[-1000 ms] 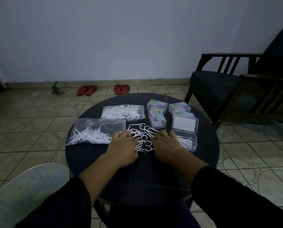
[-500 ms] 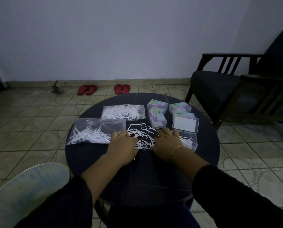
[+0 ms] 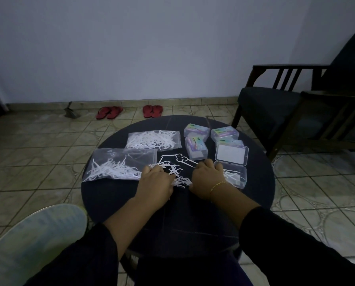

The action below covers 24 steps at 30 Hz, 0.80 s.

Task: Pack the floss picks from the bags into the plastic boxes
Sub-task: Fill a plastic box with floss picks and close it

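Loose white floss picks (image 3: 177, 169) lie in a heap at the middle of the round dark table (image 3: 108, 195). My left hand (image 3: 156, 183) and my right hand (image 3: 205, 178) sit on either side of the heap, fingers curled down into the picks and fingertips hidden. Two clear bags hold more picks: one (image 3: 118, 168) just left of my left hand, one (image 3: 154, 139) farther back. An open clear box (image 3: 235, 177) with a few picks inside touches my right hand's outer side. Behind it lies its flat clear lid (image 3: 231, 155).
Several closed labelled boxes (image 3: 195, 148) stand at the table's back right. A dark wooden armchair (image 3: 275, 104) is at the right. Two pairs of red slippers (image 3: 109, 112) lie by the wall. A pale round seat (image 3: 28, 244) is at my lower left.
Both hands have drawn slightly closer together and toward me, bunching the loose picks between them. Bags and boxes have not moved.
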Each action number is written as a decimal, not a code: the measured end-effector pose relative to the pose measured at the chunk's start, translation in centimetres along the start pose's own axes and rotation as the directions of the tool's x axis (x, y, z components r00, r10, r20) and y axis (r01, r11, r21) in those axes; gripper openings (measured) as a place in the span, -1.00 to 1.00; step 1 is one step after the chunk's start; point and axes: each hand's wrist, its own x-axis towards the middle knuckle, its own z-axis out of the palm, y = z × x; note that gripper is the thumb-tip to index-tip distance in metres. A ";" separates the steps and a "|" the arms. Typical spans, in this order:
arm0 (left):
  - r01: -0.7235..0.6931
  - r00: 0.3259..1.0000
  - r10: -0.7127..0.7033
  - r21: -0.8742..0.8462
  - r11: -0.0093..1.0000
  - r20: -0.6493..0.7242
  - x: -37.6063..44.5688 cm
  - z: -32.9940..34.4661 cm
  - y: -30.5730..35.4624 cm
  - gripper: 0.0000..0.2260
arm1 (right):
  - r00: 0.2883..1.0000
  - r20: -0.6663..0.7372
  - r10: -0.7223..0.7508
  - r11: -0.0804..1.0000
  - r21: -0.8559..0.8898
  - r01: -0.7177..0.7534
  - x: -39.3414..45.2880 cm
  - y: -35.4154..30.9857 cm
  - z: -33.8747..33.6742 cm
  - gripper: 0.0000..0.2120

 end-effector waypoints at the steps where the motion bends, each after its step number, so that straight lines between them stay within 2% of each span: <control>1: 0.003 1.000 -0.003 -0.005 1.000 -0.005 0.0 0.0 0.0 -0.77 | 1.000 0.019 0.000 1.000 0.000 0.000 0.0 0.0 -0.1 -0.56; 4: 0.008 1.000 -0.008 -0.016 1.000 -0.003 -0.1 0.2 -0.1 -0.74 | 0.999 0.042 -0.001 1.000 0.009 0.000 0.1 0.0 -0.1 -0.57; 9: 0.009 1.000 -0.009 0.021 1.000 -0.007 -0.1 0.3 -0.4 -0.74 | 1.000 -0.013 0.000 0.999 0.035 0.000 0.2 -0.1 0.2 -0.66; 12: 0.025 1.000 -0.025 0.033 0.999 0.008 -0.1 0.2 -0.5 -0.70 | 1.000 -0.001 0.021 0.998 0.055 -0.021 0.2 0.0 -0.1 -0.65; 18: 0.038 0.997 -0.043 0.066 0.997 0.067 -0.2 -0.1 -0.7 -0.60 | 0.993 0.116 0.023 0.998 0.063 -0.030 -0.1 -0.1 -0.8 -0.56; 24: 0.036 0.995 -0.042 0.062 0.997 0.095 0.1 -0.1 -0.6 -0.66 | 0.999 0.048 0.019 0.996 0.083 -0.023 -0.5 0.1 -0.3 -0.54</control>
